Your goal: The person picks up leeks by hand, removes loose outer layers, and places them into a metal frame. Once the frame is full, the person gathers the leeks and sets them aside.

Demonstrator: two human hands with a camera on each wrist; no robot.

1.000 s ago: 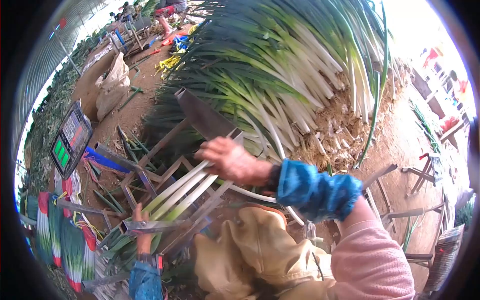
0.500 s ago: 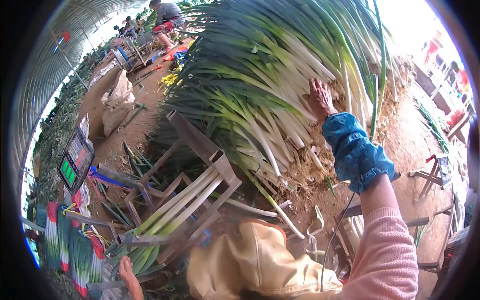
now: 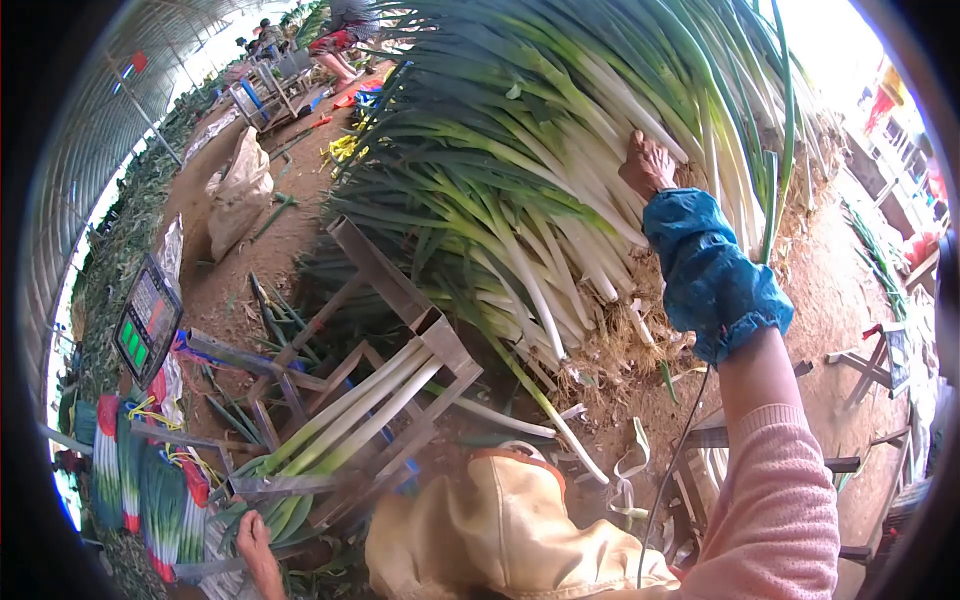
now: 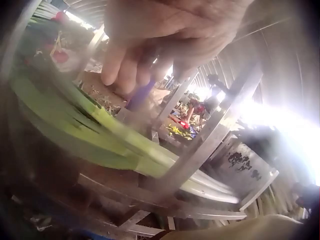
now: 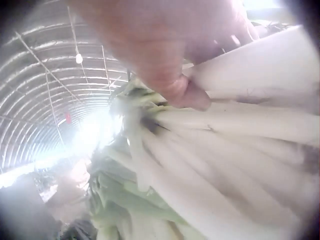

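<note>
A big heap of long green onions (image 3: 560, 200) lies ahead, white stalks and roots toward the right. My right hand (image 3: 648, 165) is up on the heap, its fingers curled round a white stalk. In the right wrist view the thumb (image 5: 192, 97) lies against that thick green onion (image 5: 250, 65). Several other green onions (image 3: 365, 410) rest in a metal frame (image 3: 450, 345) in front of me, their leaves toward the left. My left hand (image 3: 257, 545) hovers by those leaves with nothing in it; in the left wrist view its fingers (image 4: 127, 70) hang loose above the leaves (image 4: 75, 120).
A scale display (image 3: 148, 320) with green digits stands at the left. Below it lie bundled green onions (image 3: 165, 500) with red wraps. A pale sack (image 3: 240, 190) sits on the dirt floor. Another person (image 3: 340, 40) is at the back. Metal stands (image 3: 865, 365) are at the right.
My right hand has left the stalks in the metal frame, reached up right to the heap and curled round a stalk there. My left hand has drawn back down from the frame.
</note>
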